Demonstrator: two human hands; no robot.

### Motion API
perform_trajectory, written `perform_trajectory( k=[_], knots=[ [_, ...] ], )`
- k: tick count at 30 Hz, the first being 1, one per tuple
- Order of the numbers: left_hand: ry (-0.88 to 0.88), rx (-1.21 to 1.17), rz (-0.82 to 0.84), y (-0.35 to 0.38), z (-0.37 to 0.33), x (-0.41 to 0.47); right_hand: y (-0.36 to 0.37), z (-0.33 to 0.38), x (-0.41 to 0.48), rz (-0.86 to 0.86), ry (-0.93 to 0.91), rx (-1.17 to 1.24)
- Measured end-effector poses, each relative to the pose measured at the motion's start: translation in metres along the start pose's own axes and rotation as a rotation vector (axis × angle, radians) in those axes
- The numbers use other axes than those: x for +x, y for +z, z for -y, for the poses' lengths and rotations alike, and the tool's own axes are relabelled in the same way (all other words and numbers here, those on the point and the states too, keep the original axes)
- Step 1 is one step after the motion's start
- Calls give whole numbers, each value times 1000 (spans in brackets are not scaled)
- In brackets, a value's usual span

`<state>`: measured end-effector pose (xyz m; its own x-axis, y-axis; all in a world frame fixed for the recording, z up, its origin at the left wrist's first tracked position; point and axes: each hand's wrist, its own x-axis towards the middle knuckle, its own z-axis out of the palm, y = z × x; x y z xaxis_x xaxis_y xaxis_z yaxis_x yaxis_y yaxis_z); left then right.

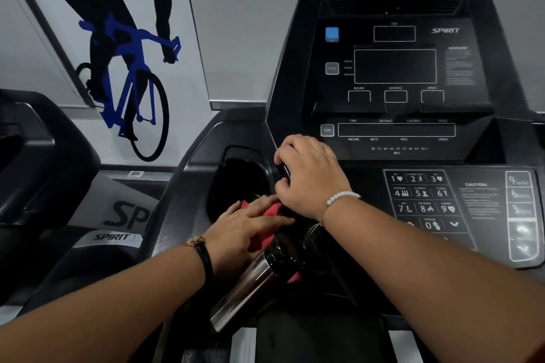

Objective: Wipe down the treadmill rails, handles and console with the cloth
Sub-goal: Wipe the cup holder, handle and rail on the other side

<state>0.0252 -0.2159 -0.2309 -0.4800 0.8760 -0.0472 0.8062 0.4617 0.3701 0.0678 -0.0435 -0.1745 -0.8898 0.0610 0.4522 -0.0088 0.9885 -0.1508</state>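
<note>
The black treadmill console (395,68) fills the upper right, its displays dark. A red cloth (272,211) lies on the console's left wing, just below the cup holder (236,183). My left hand (247,227) presses down on the cloth with its fingers stretched over it; most of the cloth is hidden under the hand. My right hand (309,177) is just above it, fingers curled over the cup holder's right rim. A steel bottle (253,283) with a black lid lies tilted below my left hand, over another bit of red cloth.
The keypad panel (424,200) with number keys is to the right of my hands. A second treadmill (38,156) stands close on the left. The wall behind carries a cyclist poster (126,53). The belt and side rails (243,345) show at the bottom.
</note>
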Motion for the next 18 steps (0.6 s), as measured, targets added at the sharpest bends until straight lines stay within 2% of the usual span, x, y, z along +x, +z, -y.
perform_trajectory(
  k=[1, 3, 4, 8, 13, 18],
  knots=[
    [2, -72, -16, 3, 0, 3, 1, 0, 0, -1, -1, 1],
    [-29, -367, -102, 8, -3, 12, 1, -1, 0, -10, 2, 8],
    [-74, -405, -129, 10, -5, 17, 1, -1, 0, -14, 2, 13],
    [-169, -79, -121, 8, -15, 35, 1, -2, 0, -12, 3, 31],
    [-181, -35, -118, 9, -12, 31, -1, -2, -2, -3, -1, 49],
    [-63, 106, -187, 15, 9, -20, -2, -1, -2, 6, -7, 45]
  ],
)
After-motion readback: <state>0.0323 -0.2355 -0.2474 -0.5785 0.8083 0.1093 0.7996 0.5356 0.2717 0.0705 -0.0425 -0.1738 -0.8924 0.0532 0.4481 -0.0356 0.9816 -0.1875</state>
